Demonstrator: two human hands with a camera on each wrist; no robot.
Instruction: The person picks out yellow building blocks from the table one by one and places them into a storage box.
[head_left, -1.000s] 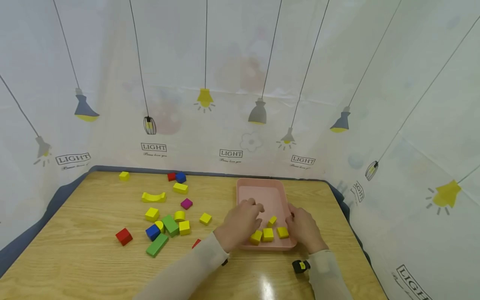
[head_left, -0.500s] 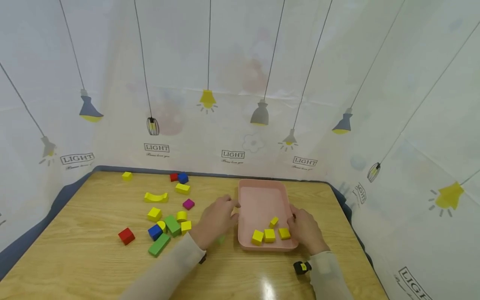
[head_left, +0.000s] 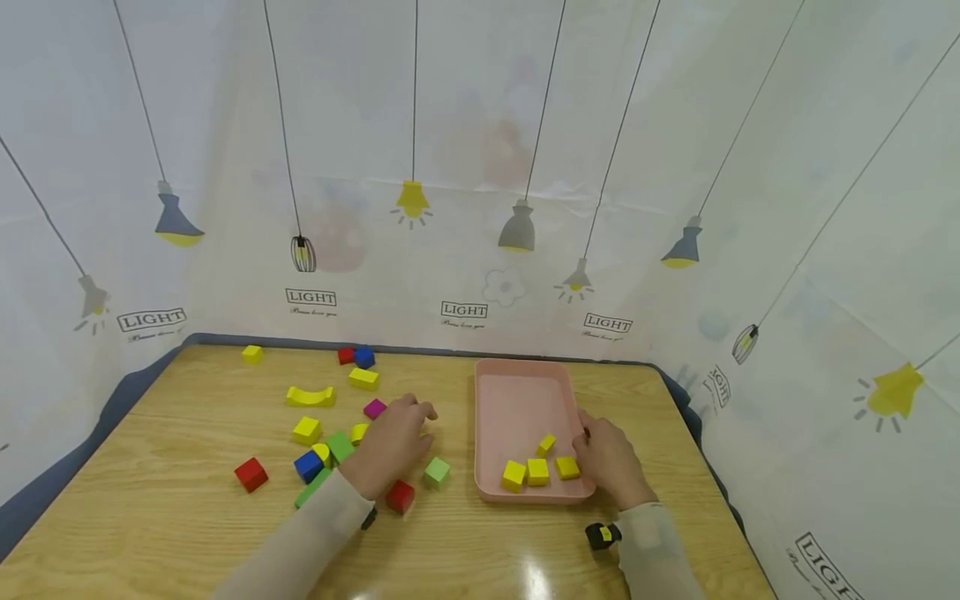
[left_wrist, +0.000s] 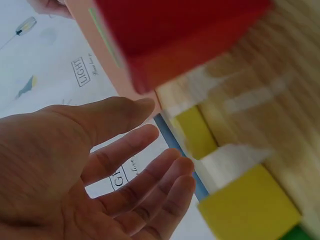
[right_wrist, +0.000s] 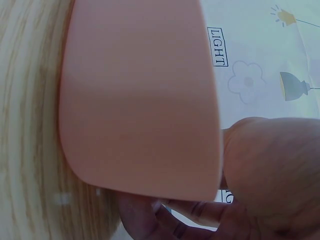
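My left hand [head_left: 390, 442] hovers over the loose blocks left of the tray, with relaxed fingers and nothing in them. Beneath its wrist side lie a red block [head_left: 401, 497] and a light green block [head_left: 437, 472]; a purple block [head_left: 374, 408] shows just beyond its knuckles. In the left wrist view, yellow blocks [left_wrist: 250, 205] sit past the fingertips, and the red block looms close to the camera. A pink tray [head_left: 525, 408] holds several yellow blocks [head_left: 537, 472] at its near end. My right hand [head_left: 613, 461] grips the tray's right rim, its fingers outside the wall.
Farther left lie a red cube [head_left: 251, 474], a blue cube [head_left: 308, 466], green blocks [head_left: 340, 447] and a yellow arch-shaped block [head_left: 311, 397]. Near the back edge are a yellow block [head_left: 252, 355] and a blue block [head_left: 364, 357]. A printed curtain [head_left: 465, 250] surrounds the table.
My left hand has moved left out of the tray to the loose blocks, uncovering the light green and red blocks. The right hand stays at the tray's rim.
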